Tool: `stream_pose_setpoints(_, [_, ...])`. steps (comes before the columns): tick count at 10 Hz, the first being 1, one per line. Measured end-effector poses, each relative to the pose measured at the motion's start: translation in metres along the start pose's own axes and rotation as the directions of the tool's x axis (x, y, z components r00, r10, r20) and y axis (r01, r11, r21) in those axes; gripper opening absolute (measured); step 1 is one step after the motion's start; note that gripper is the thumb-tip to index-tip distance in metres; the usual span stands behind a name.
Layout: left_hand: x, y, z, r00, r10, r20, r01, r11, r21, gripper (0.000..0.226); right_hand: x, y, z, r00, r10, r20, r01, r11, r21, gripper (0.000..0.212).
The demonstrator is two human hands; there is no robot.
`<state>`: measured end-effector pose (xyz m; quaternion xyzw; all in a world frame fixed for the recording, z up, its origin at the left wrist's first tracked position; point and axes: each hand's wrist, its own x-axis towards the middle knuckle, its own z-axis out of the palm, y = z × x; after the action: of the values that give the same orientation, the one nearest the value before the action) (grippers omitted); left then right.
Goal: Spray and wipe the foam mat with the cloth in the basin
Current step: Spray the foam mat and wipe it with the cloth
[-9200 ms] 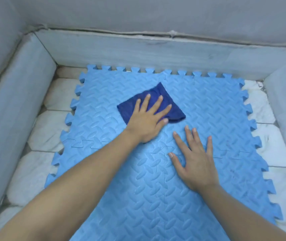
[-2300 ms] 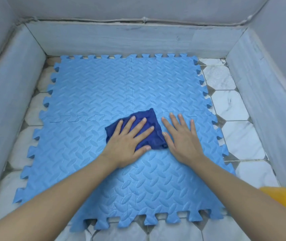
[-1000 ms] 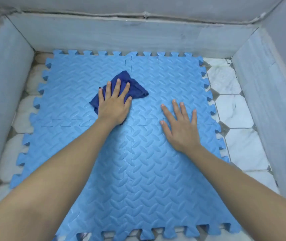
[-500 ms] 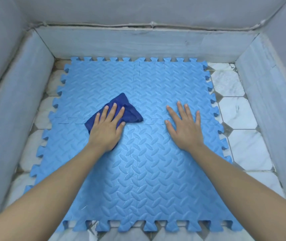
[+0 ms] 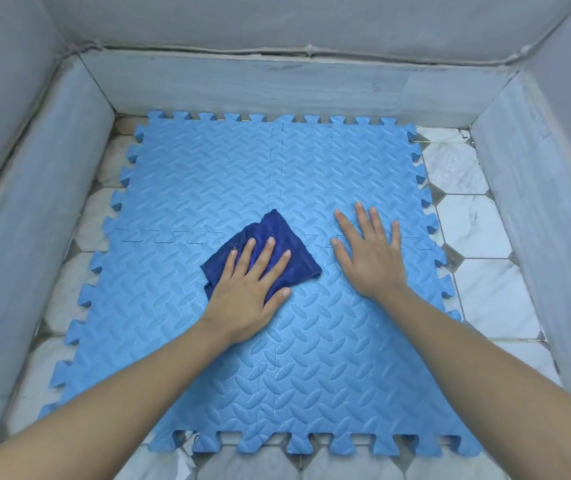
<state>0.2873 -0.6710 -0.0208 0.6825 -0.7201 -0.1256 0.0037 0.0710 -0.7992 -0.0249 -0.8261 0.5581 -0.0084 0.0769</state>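
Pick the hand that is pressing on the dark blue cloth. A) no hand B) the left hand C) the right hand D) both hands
B: the left hand lies flat on the dark blue cloth, while the right hand rests bare on the foam mat beside it.

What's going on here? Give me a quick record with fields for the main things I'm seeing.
Setting: grey-walled basin with white marble floor tiles
Mat: light blue interlocking foam mat, lying flat
Cloth: dark blue crumpled cloth, near the mat's middle
Left hand: pressed flat on the cloth
Right hand: flat on bare mat, fingers spread
Spray bottle: not visible
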Motion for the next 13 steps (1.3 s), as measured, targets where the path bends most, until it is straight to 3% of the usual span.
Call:
stream_pose_setpoints(1, [0.007, -0.008, -0.001, 1.000, -0.005, -0.015, 0.005, 1.000, -0.002, 0.061, 0.000, 0.000, 0.000, 1.000, -0.003, -0.002, 0.003, 1.000, 0.008, 0.057])
stream_pose_setpoints(3, [0.038, -0.029, -0.007, 0.972, -0.222, -0.073, 0.221, 0.975, -0.025, 0.060, -0.001, 0.000, -0.003, 1.000, -0.006, 0.029, 0.005, 1.000, 0.025, 0.057])
stream_pose_setpoints(5, [0.055, -0.097, -0.022, 0.841, -0.536, -0.071, 0.531, 0.844, -0.080, 0.061, -0.002, 0.001, -0.001, 1.000, -0.002, 0.017, 0.002, 1.000, 0.030, 0.057])
stream_pose_setpoints(6, [0.055, -0.108, -0.023, 0.799, -0.600, -0.041, 0.593, 0.797, -0.116, 0.062, -0.001, 0.001, -0.001, 1.000, -0.005, 0.019, 0.004, 1.000, 0.015, 0.057])
stream_pose_setpoints(7, [0.054, -0.099, -0.021, 0.834, -0.552, -0.028, 0.547, 0.832, -0.090, 0.063, -0.004, -0.001, -0.003, 0.999, 0.009, 0.046, -0.010, 1.000, 0.009, 0.058])
stream_pose_setpoints(9, [0.036, -0.086, -0.032, 0.899, -0.419, 0.129, 0.425, 0.905, -0.024, 0.072, 0.004, -0.009, -0.029, 0.939, 0.083, 0.334, -0.095, 0.995, 0.019, 0.058])
stream_pose_setpoints(11, [0.037, -0.096, -0.059, 0.898, -0.347, 0.271, 0.364, 0.931, -0.015, 0.077, 0.012, -0.008, -0.040, 0.911, 0.073, 0.406, -0.093, 0.995, 0.031, 0.060])
stream_pose_setpoints(13, [0.011, -0.103, -0.086, 0.874, -0.370, 0.315, 0.424, 0.897, -0.122, 0.073, 0.019, -0.017, -0.054, 0.858, 0.090, 0.505, -0.126, 0.991, 0.037, 0.068])
